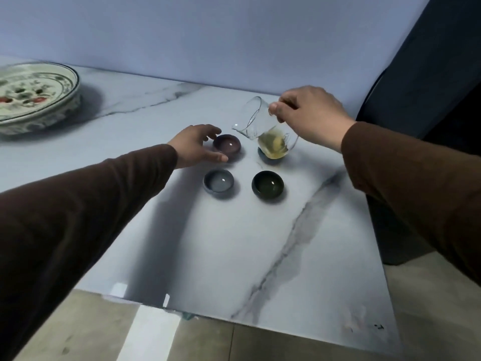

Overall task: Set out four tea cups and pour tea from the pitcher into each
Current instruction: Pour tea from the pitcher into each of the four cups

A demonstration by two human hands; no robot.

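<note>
four little cups sit in a square on the marble-look table (182, 243), no labels or writing readable on anything as far as i can see. purple cup (227, 144) at back left, grey-blue cup (218, 180) front left, dark green cup (268, 185) front right, and a blue cup (264, 155) at back right that's mostly hidden behind the pitcher. the three cups you can see into each show a small glint inside, can't tell if that's tea or just glaze. right hand (309, 114) is clamped on the rim of the glass pitcher (265, 128), which is tipped over with the spout pointing left, just above the purple cup. some yellowish tea is pooled in its low end. left hand (196, 145) is spread loose around the purple cup, thumb and fingers at its sides, not clearly gripping it. over at far left there's a painted plate (33, 92) with red and green flower patterns.
</note>
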